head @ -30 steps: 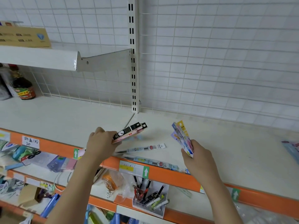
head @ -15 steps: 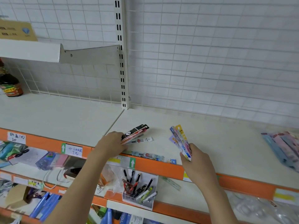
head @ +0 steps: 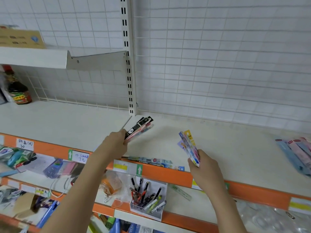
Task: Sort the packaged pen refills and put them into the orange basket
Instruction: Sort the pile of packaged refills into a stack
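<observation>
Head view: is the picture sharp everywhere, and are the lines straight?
Head view: soft throughout; lettering on the packs in the left hand and right hand is unreadable; wide-angle lens bows the wall grid and shelf edge; light even, faint shadows.

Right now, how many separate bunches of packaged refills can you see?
4: a black-and-pink bunch in the left hand, a yellow-and-blue fan in the right hand, loose packets at the white shelf's front edge, and a blue-and-pink pile far right, partly cut off.

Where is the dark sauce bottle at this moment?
In the head view, the dark sauce bottle stands at the far left of the white shelf, against the wire grid, under the upper shelf.
</observation>
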Demonstrator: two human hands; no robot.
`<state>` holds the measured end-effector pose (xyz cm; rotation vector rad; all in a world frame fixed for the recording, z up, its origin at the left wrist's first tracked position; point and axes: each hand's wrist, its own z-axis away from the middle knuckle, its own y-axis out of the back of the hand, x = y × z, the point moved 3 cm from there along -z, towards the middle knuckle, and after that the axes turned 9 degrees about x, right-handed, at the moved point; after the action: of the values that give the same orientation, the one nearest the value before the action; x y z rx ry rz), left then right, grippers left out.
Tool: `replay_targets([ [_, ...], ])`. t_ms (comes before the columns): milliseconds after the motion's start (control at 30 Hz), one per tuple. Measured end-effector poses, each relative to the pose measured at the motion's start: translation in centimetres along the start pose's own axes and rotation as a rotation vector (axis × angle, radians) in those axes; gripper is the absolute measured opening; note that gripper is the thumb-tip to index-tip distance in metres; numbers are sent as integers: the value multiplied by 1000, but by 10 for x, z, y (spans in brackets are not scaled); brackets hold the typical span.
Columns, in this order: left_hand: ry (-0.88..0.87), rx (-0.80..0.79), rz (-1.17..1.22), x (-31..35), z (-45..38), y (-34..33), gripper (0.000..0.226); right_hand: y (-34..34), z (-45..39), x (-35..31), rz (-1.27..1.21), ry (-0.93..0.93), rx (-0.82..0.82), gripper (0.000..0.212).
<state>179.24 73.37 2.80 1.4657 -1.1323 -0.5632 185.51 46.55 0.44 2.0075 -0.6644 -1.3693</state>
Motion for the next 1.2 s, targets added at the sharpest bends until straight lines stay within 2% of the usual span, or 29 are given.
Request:
replay_targets([
  [133,-26,-47,135,12,6,-2,10,-3,0,-3,-1,6,-22,10],
  [233,-37,-147,201,24,12,-10,21,0,1,-1,-32,8,-14,12],
  [333,-103,-235,126,34,13,-19,24,3,1,2,-62,2,-5,11],
  [500,-174,-283,51,40,9,-27,31,10,1,9,-69,-14,14,11],
  [767,-208,-556,-66,54,-9,-22,28,11,1,12,-100,-29,9,8],
  [900,-245,-621,-178,61,-10,-23,22,12,0,15,-120,-27,4,8],
  [1033,-289,-578,-147,59,-8,-24,19,14,0,17,-130,-26,9,7],
  [1133,-284,-442,-33,52,-12,-21,13,18,-4,20,-140,-44,27,8],
  [1200,-220,-322,101,48,-15,-15,9,21,-8,22,-143,-61,49,9],
])
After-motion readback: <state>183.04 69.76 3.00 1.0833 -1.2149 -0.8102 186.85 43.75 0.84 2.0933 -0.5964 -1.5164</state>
